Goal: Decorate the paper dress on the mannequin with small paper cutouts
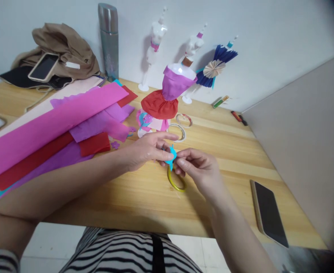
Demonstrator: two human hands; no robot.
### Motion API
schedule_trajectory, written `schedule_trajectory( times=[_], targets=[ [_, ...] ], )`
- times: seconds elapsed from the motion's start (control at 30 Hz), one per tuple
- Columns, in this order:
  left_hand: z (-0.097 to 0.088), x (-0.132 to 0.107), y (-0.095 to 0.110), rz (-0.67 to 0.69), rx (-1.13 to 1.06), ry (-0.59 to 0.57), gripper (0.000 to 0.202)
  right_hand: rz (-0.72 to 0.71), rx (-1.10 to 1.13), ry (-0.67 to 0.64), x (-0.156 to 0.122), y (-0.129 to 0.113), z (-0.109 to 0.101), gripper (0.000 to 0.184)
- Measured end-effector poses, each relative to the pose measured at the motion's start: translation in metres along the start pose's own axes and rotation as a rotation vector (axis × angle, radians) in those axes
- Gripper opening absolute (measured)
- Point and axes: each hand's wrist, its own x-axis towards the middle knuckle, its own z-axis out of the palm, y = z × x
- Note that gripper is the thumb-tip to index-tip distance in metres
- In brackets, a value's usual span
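Note:
A small bright-blue paper cut-out [171, 157] with pointed tips is held above the table between both hands. My left hand [151, 148] grips it with thumb and fingers, its index finger stretched out to the right. From the other side, my right hand [196, 165] pinches the edge of the same piece. Just below the hands lies a yellow tape roll [176, 182], partly covered by the fingers. A white tape roll [182, 132] rests right behind them. Beyond stands a small dress form [178, 83] in a purple paper top and red paper skirt.
Long pink paper [55, 119], with red and purple sheets, spreads across the left. White dress forms [152, 53] and a steel flask [108, 45] line the wall. A brown bag [67, 49] sits back left. A phone [269, 212] lies at right; a partition [303, 125] bounds that side.

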Motion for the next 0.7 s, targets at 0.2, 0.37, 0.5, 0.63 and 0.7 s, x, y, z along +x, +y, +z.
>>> schedule_trajectory(
  times=[0.2,0.37,0.5,0.63,0.7],
  targets=[
    [-0.002,0.003,0.0,0.011,-0.004,0.023,0.067,0.037,0.048,0.048,0.005,0.007,-0.001,0.038],
    [-0.004,0.003,0.0,-0.002,0.007,0.032,0.064,0.049,0.096,0.073,0.005,0.01,-0.003,0.046],
    [-0.004,0.003,-0.003,-0.029,-0.006,0.031,0.059,0.057,0.133,0.047,0.007,0.013,0.001,0.046],
    [-0.004,0.005,-0.006,-0.051,-0.033,0.063,0.05,0.064,0.202,0.036,0.008,0.019,0.004,0.046],
    [-0.004,0.005,-0.007,-0.054,-0.021,0.06,0.049,0.068,0.23,0.025,0.008,0.022,0.004,0.045]
  ],
)
